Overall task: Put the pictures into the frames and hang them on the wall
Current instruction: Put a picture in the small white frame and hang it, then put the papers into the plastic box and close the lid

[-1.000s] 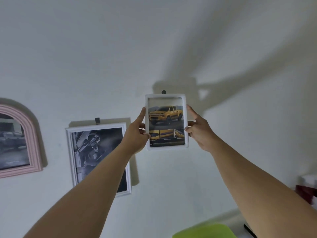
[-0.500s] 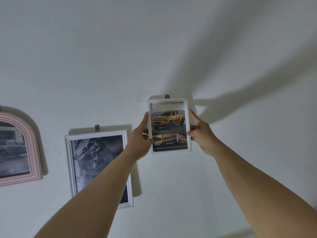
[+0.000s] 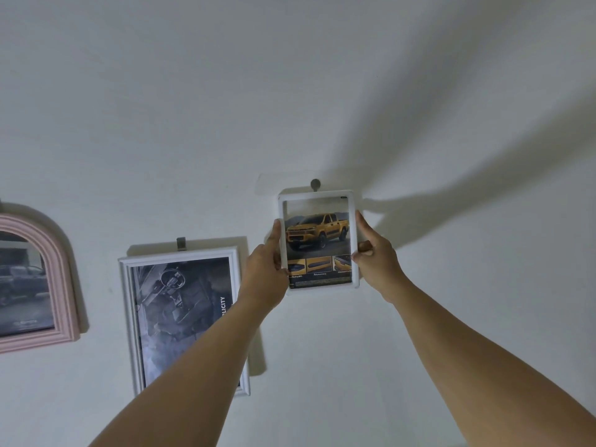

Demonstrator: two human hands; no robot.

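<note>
At the far left we see a pink arched frame (image 3: 48, 282) on the white wall (image 3: 322, 91); it is cut off by the picture's edge and holds a dim picture of a dark vehicle. To its right, well apart from it, we find a large white frame (image 3: 127, 321) under a small grey hook (image 3: 181, 243). It holds a grey picture of a car's interior, and its lower right part is hidden behind our left forearm.

Further right we come to our left hand (image 3: 263, 272), raised to the wall. It grips the left edge of a small white frame (image 3: 354, 233): the thumb lies on the front of the lower left rim and the fingers run up behind that edge. The small frame stands upright against the wall, higher than the two other frames. It holds a picture of a yellow pickup truck (image 3: 317, 232), with a row of smaller yellow views and a dark band of text beneath. Directly above the middle of its top rim we note a round grey hook (image 3: 315, 184), with the rim just at its lower end; we cannot tell whether the frame hangs on it.

On the right, our right hand (image 3: 375, 264) grips the opposite edge: the thumb presses the lower right rim and the forefinger points up along the side. Long shadows of both arms fan out across the wall to the upper right.
</note>
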